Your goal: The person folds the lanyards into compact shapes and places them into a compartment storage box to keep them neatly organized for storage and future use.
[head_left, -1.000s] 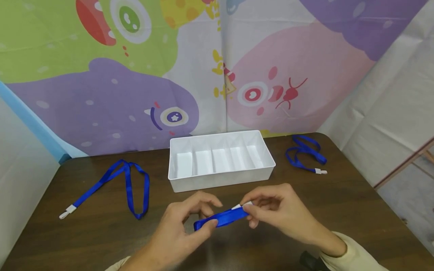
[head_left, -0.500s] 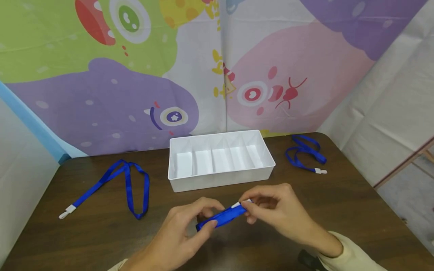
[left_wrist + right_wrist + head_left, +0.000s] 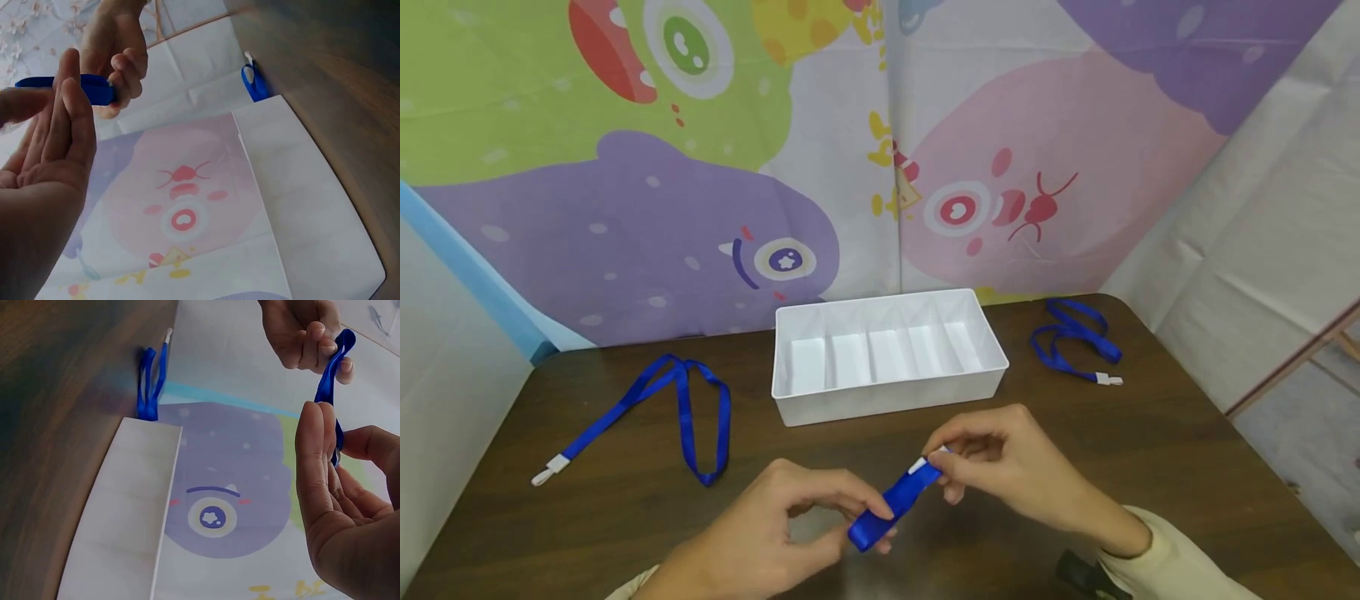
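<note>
Between the two hands, in the head view, a blue lanyard (image 3: 908, 493) is folded into a short flat bundle, with a bit of its white clip (image 3: 917, 466) showing at the upper end. The right hand (image 3: 1011, 458) pinches that end between thumb and fingers. At the lower end, the left hand (image 3: 767, 521) holds the fold, its index finger over the strap and other fingertips beneath. The left wrist view has the left fingers (image 3: 75, 119) crossing in front of the strap. In the right wrist view the looped end (image 3: 347, 340) sticks out past the left fingers.
A white box (image 3: 887, 402) with several compartments stands at the back of the dark wooden table (image 3: 625, 533). One blue lanyard (image 3: 682, 392) lies spread out at the left, and another lanyard (image 3: 1075, 333) lies loosely coiled at the back right. A cartoon-printed cloth (image 3: 700, 233) hangs behind.
The left hand has moved down and slightly left, its index finger now over the strap. The bundle has tilted more steeply, its left end lower. The right hand shifted slightly left.
</note>
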Demonstrator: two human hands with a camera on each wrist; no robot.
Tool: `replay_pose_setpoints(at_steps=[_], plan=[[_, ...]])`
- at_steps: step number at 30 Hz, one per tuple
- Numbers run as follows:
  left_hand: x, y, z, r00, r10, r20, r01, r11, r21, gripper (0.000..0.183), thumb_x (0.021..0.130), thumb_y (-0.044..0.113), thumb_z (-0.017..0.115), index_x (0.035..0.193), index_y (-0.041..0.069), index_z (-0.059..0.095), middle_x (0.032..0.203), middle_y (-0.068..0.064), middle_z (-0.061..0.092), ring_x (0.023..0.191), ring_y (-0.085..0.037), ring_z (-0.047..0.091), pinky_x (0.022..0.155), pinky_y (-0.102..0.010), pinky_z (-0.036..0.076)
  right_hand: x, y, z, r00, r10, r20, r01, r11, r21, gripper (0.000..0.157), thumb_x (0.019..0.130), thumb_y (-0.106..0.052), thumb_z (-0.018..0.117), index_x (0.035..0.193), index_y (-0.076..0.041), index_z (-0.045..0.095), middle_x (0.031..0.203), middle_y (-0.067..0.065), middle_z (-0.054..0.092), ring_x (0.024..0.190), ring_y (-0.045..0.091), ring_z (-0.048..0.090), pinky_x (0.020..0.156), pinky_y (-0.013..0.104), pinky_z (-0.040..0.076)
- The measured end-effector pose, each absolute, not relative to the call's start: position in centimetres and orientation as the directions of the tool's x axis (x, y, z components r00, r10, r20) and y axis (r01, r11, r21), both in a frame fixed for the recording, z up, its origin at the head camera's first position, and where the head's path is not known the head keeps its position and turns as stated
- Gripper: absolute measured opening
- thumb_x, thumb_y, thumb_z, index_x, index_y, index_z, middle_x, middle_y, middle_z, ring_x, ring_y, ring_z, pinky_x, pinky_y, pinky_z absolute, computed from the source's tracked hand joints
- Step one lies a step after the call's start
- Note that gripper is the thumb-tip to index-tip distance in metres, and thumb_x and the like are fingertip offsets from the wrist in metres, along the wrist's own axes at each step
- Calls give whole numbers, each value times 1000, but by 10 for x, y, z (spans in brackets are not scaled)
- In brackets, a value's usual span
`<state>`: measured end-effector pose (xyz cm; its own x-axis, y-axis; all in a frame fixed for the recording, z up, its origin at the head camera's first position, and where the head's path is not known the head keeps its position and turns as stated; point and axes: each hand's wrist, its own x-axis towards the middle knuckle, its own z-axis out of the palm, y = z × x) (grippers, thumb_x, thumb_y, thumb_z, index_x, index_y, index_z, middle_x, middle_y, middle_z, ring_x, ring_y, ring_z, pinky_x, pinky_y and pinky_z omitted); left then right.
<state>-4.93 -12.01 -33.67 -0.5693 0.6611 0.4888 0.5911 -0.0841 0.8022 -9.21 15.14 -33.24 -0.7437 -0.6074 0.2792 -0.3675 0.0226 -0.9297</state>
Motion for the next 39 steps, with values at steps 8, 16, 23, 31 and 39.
replay_pose_setpoints(at_steps=[8, 16, 23, 31, 39], plan=[[-56, -112, -339, -552, 599, 580, 733, 17, 680, 18, 91, 3, 71, 105, 15, 71, 107, 1, 65, 98, -12, 62, 82, -29, 55, -95, 146, -338, -737, -627, 252, -342, 24, -939, 9, 95, -3, 65, 100, -2, 72, 79, 6, 72, 61, 21, 70, 55, 41, 59], [-58, -103, -337, -564, 555, 612, 786, 131, 605, 17, 93, 5, 69, 107, 15, 72, 103, 7, 70, 95, -7, 62, 80, -24, 50, -90, 138, -337, -721, -638, 270, -373, 29, -927, 13, 97, -5, 63, 105, -4, 73, 86, 4, 74, 68, 21, 72, 63, 40, 60], [-56, -94, -335, -596, 475, 647, 793, 221, 568, 31, 89, -3, 71, 116, 10, 66, 98, 4, 62, 85, -7, 58, 72, -21, 52, -85, 134, -339, -728, -620, 292, -347, -35, -937, 16, 97, -2, 62, 109, -2, 72, 90, 8, 75, 72, 24, 72, 65, 41, 60], [-55, -92, -334, -712, 454, 535, 686, 291, 666, 54, 79, -10, 72, 125, 11, 50, 90, 7, 59, 79, -6, 56, 71, -24, 53, -82, 131, -343, -713, -648, 266, -284, -79, -955, 19, 99, -2, 59, 113, 2, 70, 95, 12, 75, 77, 23, 73, 69, 43, 60], [-55, -90, -334, -762, 433, 481, 638, 375, 673, 58, 78, -8, 72, 127, 14, 51, 88, 12, 57, 79, -3, 54, 71, -23, 50, -80, 127, -346, -710, -642, 289, -336, -52, -941, 20, 96, -4, 64, 115, 1, 69, 98, 10, 74, 81, 21, 73, 69, 40, 60]])
